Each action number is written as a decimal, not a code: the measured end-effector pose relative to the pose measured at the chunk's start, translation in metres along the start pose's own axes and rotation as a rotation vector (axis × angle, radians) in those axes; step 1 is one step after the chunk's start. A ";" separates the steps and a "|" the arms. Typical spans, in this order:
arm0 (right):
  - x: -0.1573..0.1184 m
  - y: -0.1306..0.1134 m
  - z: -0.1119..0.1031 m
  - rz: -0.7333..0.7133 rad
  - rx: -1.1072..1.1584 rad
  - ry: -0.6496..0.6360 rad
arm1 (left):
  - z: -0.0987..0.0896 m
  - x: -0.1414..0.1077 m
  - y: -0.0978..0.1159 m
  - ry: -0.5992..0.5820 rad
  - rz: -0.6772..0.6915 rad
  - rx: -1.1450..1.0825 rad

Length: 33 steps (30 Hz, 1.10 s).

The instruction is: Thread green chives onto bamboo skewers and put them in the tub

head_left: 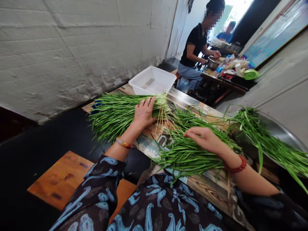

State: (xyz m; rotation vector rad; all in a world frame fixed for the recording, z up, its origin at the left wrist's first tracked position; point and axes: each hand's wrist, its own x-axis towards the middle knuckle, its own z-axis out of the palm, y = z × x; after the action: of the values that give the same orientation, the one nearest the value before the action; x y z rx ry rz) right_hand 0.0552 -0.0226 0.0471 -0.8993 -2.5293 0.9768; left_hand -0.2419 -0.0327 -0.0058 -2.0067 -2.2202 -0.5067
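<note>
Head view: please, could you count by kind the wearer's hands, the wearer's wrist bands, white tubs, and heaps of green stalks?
Hands: 2 (left hand, right hand)
Wrist bands: 2 (orange bangle, red bead bracelet)
White tub: 1
Heaps of green stalks: 3 (left heap, middle heap, heap at the metal basin)
Total: 8
</note>
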 end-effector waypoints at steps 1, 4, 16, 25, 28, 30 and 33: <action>0.010 0.007 -0.004 0.110 0.082 0.135 | 0.000 0.000 0.000 0.003 0.001 -0.001; 0.046 0.024 0.005 0.421 0.593 0.331 | 0.000 -0.001 -0.001 0.011 0.005 0.002; 0.099 0.002 0.072 0.630 1.267 0.052 | -0.002 -0.011 0.001 0.013 0.049 0.013; 0.099 0.007 0.084 0.628 1.248 0.107 | -0.003 -0.031 0.034 0.200 0.234 -0.018; 0.096 0.013 0.084 0.685 1.213 0.037 | -0.008 -0.040 0.033 0.207 0.186 0.014; 0.096 0.015 0.083 0.703 1.195 -0.003 | -0.006 -0.046 0.030 0.191 0.218 0.012; 0.098 0.016 0.080 0.670 1.178 -0.029 | 0.006 -0.054 0.030 0.198 0.375 -0.045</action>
State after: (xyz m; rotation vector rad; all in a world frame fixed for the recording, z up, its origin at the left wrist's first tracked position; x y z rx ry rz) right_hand -0.0492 0.0090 -0.0189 -1.2333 -1.1512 2.2505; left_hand -0.2051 -0.0801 -0.0222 -2.2131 -1.6815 -0.6771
